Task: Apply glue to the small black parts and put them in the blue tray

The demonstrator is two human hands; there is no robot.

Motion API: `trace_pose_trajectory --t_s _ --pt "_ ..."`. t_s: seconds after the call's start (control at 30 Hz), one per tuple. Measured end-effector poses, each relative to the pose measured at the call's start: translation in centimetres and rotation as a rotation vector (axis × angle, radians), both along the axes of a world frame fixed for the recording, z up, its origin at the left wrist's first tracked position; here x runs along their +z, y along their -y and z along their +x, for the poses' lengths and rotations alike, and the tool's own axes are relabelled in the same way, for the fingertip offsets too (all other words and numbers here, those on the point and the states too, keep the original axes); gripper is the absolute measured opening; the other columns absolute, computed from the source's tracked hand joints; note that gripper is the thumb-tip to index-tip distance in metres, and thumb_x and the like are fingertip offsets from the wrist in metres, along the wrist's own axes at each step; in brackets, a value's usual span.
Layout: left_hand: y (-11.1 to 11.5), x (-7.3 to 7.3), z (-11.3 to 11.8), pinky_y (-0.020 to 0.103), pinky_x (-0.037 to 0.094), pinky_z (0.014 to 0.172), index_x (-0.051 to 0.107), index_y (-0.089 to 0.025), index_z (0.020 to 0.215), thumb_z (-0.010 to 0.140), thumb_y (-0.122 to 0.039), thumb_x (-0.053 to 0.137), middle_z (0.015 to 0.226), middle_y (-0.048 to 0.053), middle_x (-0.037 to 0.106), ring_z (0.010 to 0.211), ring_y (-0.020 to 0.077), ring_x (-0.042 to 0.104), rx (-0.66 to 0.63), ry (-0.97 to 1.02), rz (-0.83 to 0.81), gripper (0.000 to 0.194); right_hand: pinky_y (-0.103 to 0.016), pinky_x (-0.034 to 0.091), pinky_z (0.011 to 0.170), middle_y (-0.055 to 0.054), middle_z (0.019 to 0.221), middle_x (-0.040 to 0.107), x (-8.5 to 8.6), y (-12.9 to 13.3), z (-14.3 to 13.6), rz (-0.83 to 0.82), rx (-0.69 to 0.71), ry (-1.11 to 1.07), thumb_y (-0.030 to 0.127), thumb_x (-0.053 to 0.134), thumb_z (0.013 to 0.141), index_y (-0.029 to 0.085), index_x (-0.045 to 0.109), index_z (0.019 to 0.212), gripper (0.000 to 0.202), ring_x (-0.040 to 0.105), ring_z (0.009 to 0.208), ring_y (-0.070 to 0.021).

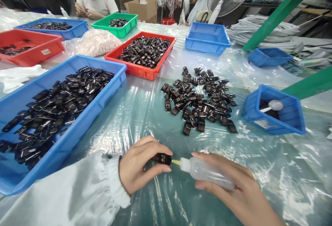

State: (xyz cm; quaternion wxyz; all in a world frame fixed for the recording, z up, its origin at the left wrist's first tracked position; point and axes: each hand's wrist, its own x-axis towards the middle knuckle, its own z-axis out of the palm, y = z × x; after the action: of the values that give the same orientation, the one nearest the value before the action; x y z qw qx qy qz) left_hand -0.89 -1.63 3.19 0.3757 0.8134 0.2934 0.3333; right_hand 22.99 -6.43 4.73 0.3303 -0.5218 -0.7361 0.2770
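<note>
As the left hand [142, 163] pinches a black piece [163, 159] near the long blue tray [88, 114], the right hand [246, 191] grips a bottle [210, 172], apparently dispensing; steadiness matters.

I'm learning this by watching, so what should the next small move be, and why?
Probably a light squeeze of the bottle by the right hand: its yellow tip appears to meet the end of the black part that the left hand holds between thumb and fingers.
</note>
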Motion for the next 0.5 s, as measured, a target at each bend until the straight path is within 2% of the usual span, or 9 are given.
trace_pose_trajectory --t_s 0.23,0.5 --pt "0.07 0.12 -0.03 0.029 0.044 0.071 0.055 -0.017 0.107 0.09 -0.025 0.057 0.091 0.005 0.062 0.083 0.0183 0.053 0.002 -0.005 0.002 0.019 -0.02 0.054 0.056 0.003 0.09 0.074 -0.02 0.09 0.03 0.079 -0.011 0.056 0.03 0.074 0.073 0.035 0.062 0.108 0.037 0.069 0.069 -0.0143" --pt "0.24 0.13 0.11 0.03 0.043 0.07 0.055 -0.016 0.107 0.09 -0.018 0.054 0.09 0.006 0.061 0.081 0.0187 0.053 0.012 0.008 -0.003 0.017 -0.019 0.054 0.057 0.004 0.091 0.073 -0.13 0.12 0.0 0.062 -0.011 0.045 0.032 0.074 0.072 0.036 0.061 0.109 0.039 0.068 0.07 -0.0138"
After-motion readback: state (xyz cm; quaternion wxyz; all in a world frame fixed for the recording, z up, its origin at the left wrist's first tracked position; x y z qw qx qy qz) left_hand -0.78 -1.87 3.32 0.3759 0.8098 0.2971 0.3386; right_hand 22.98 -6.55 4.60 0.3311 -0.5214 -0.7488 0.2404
